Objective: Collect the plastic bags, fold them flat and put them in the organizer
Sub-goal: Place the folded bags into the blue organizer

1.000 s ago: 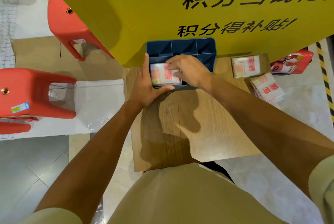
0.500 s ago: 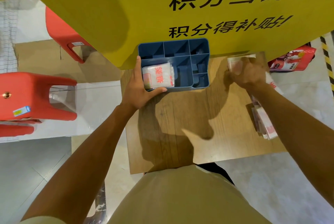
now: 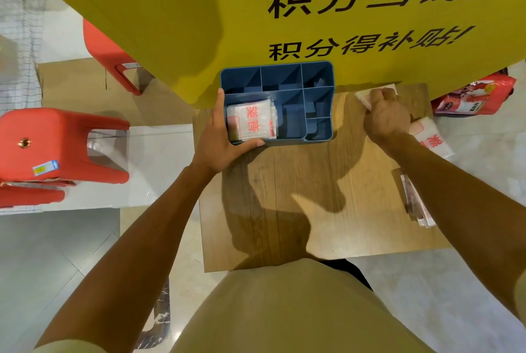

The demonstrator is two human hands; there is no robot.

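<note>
A blue divided organizer (image 3: 317,79) stands at the far edge of a small wooden table (image 3: 327,210). Folded white plastic bags with red print (image 3: 252,120) lie in its near-left compartment. My left hand (image 3: 219,139) grips the organizer's near-left corner, thumb along the front wall. My right hand (image 3: 384,116) is curled on a folded bag (image 3: 364,95) at the table's far right; most of that bag is hidden under the hand. Another folded bag (image 3: 432,140) lies just right of my wrist. A stack of bags (image 3: 417,204) sits at the right edge, partly behind my forearm.
A large yellow sign (image 3: 284,11) with black characters hangs over the table's far side. Two red plastic stools (image 3: 57,142) (image 3: 108,56) stand on the left over a white sheet. A red printed package (image 3: 472,96) lies on the floor to the right.
My right hand left the organizer, crossed to the table's far right and closed on a folded bag there. The left hand has stayed on the organizer's corner.
</note>
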